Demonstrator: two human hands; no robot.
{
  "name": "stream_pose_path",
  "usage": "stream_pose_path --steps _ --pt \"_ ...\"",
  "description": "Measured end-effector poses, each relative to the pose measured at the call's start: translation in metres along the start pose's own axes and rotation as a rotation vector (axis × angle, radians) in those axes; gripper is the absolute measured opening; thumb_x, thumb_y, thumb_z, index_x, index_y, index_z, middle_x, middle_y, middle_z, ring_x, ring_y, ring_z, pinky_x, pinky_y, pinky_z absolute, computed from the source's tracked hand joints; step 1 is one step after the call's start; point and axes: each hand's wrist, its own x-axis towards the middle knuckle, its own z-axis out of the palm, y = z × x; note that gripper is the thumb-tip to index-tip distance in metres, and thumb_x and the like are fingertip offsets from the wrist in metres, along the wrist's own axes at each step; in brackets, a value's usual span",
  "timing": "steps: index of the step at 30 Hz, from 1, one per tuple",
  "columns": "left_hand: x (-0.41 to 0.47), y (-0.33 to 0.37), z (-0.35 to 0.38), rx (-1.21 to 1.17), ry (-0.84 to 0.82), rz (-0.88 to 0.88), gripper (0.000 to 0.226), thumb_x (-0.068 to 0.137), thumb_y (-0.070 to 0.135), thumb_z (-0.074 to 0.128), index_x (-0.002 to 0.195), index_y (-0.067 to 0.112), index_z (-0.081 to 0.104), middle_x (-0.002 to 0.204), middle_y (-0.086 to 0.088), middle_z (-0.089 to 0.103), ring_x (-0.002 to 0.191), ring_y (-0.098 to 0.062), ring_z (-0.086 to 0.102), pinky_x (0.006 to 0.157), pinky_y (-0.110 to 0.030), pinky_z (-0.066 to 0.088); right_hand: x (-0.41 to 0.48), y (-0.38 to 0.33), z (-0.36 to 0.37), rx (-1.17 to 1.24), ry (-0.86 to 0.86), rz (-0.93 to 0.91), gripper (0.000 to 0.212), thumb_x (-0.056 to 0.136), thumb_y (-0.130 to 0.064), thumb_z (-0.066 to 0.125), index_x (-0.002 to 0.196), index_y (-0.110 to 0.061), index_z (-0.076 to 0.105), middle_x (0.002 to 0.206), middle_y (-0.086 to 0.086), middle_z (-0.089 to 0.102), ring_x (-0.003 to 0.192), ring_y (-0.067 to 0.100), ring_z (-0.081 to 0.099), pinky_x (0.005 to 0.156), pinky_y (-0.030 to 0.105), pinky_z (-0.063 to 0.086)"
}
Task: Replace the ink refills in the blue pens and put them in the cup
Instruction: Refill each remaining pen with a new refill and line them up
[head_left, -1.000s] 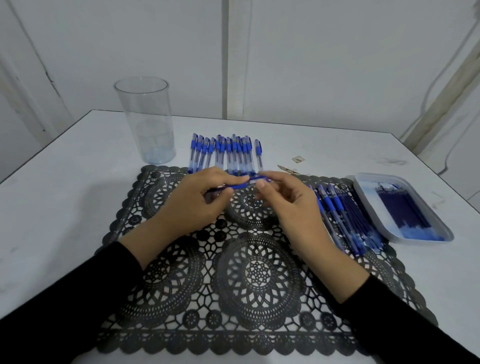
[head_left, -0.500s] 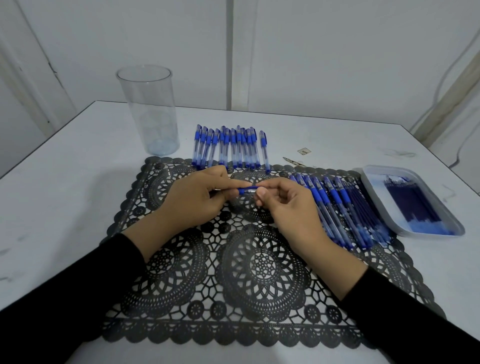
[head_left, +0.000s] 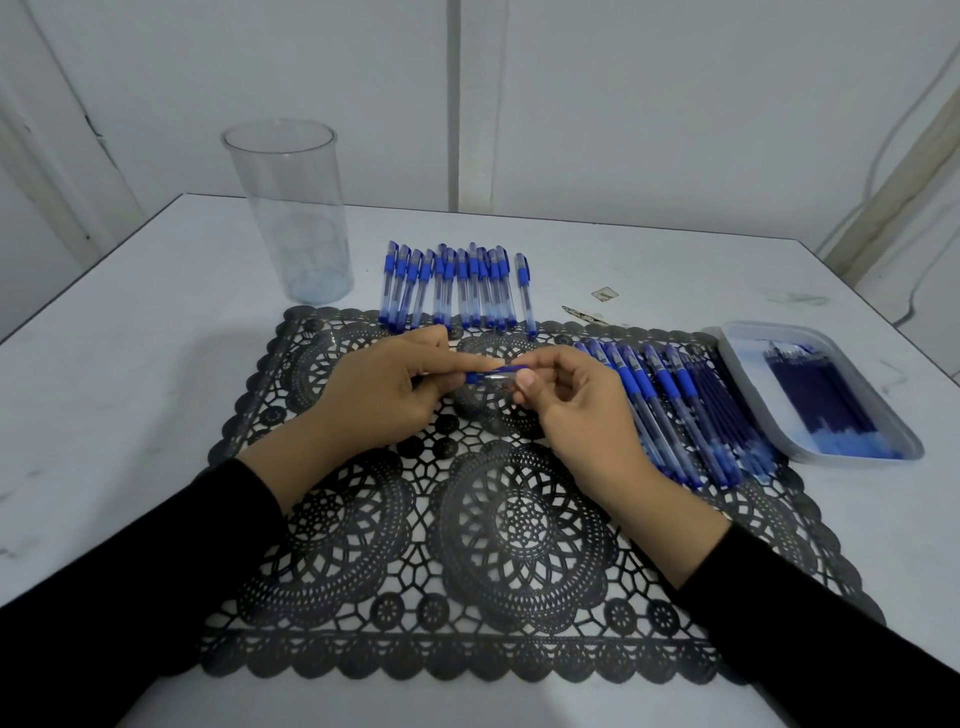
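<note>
Blue pen (head_left: 491, 375) held level between both hands, just above the back-centre of a black lace-pattern mat (head_left: 519, 530). Only a short stretch of it shows btw the hands: a blue section and a clear, silvery end.

L hand (head_left: 379, 395) grips the pen's left part. Fingers are curled round it, index finger laid along the top, thumb below. Most of the barrel is hidden in that palm. R hand (head_left: 576, 410) pinches the pen's right end btw thumb and fingertips, w/ its other fingers loosely curled and lifted off the mat. The two hands' fingertips nearly meet over the pen. Can't tell if the pen is fully screwed together.

Just behind the hands is a row of capped blue pens (head_left: 457, 291), side by side on the white table (head_left: 130, 364), near ends overlapping the mat's back edge. Right of the R hand, a second batch of pens (head_left: 670, 405) lies slanted on the mat's right side, w/ thinner dark-blue sticks at its far side.

Further right, off the mat, is a shallow pale tray (head_left: 860, 456) holding dark-blue refills (head_left: 815, 395). Back left on the table stands a tall clear cup (head_left: 291, 208), upright, well apart from the hands. Both forearms are in black sleeves (head_left: 156, 582).
</note>
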Motion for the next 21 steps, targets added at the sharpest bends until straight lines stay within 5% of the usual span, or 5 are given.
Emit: stream_pose_path --steps 4,8,13,17,21 --pt "-0.0032 0.0002 -0.0021 0.027 0.053 0.019 0.043 0.093 0.025 0.051 0.126 0.052 0.058 0.075 0.01 0.047 0.065 -0.011 0.049 0.048 -0.039 0.047 -0.0002 -0.0002 -0.0007 0.036 0.038 0.005 0.019 0.094 -0.003 0.059 0.089 -0.021 0.064 0.08 0.002 0.069 0.076 0.009 0.066 0.08 0.027 0.055" --pt "-0.0029 0.0023 -0.0051 0.037 0.165 -0.068 0.039 0.101 0.023 0.051 0.131 0.047 0.057 0.078 0.012 0.053 0.066 -0.008 0.049 0.049 -0.026 0.04 -0.0012 0.0005 -0.0005 0.015 0.108 -0.002 0.007 0.092 -0.01 0.063 0.09 -0.017 0.064 0.079 0.005 0.067 0.078 0.024 0.066 0.081 0.034 0.057" --pt "-0.0022 0.0016 -0.0087 -0.039 0.245 -0.202 0.01 0.099 0.031 0.058 0.105 0.038 0.06 0.09 0.021 0.063 0.07 0.012 0.052 0.059 -0.018 0.034 -0.0037 -0.0057 -0.0034 -0.304 0.068 -0.188 0.006 0.086 -0.01 0.067 0.088 -0.016 0.065 0.075 -0.008 0.062 0.067 0.004 0.056 0.064 0.016 0.047" --pt "-0.0015 0.003 -0.0073 -0.051 0.248 -0.206 0.003 0.096 0.034 0.062 0.098 0.033 0.06 0.079 0.023 0.059 0.069 0.005 0.053 0.06 -0.022 0.039 -0.0007 -0.0068 -0.0056 -0.6 -0.029 -0.284 0.009 0.084 -0.008 0.067 0.087 -0.016 0.065 0.081 -0.007 0.064 0.074 0.009 0.057 0.065 0.021 0.048" --pt "-0.0024 0.0064 -0.0071 -0.034 0.232 -0.205 0.003 0.095 0.035 0.062 0.097 0.036 0.06 0.075 0.027 0.056 0.075 0.007 0.054 0.062 -0.018 0.04 0.0008 -0.0056 -0.0052 -0.653 -0.058 -0.3 0.01 0.083 -0.006 0.065 0.088 -0.014 0.064 0.077 -0.005 0.061 0.07 0.007 0.053 0.06 0.009 0.039"
